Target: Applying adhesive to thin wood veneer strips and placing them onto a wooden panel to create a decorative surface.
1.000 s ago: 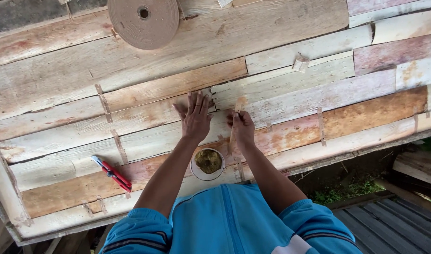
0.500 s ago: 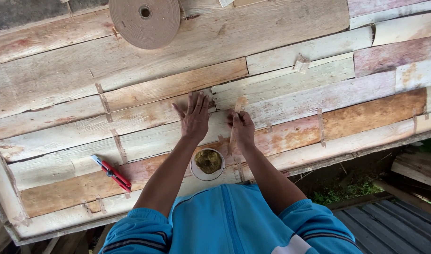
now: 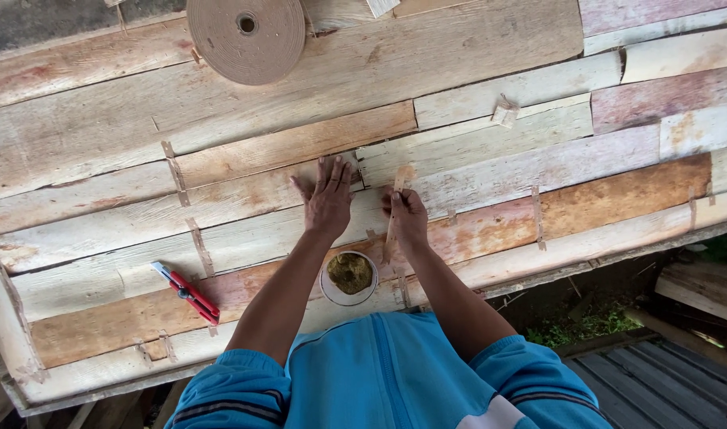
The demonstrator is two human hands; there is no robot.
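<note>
My left hand [image 3: 328, 199] lies flat, fingers spread, on thin wood veneer sheets [image 3: 474, 143] that cover a work table. Just to its right, my right hand [image 3: 405, 216] grips a narrow brown strip [image 3: 395, 208] that stands along a seam between two sheets, its upper end near the joint. Between my forearms, close to my body, sits a small white cup [image 3: 348, 277] holding a brownish-green paste.
A large roll of brown paper tape [image 3: 246, 36] lies at the far side. A red utility knife [image 3: 187, 292] rests at the near left. Short tape strips bridge several seams. The table's near edge [image 3: 586, 258] drops to ground with plants and corrugated sheeting at right.
Both hands stay nearly still on the veneer; the right hand keeps hold of the strip at the seam. Nothing else has moved.
</note>
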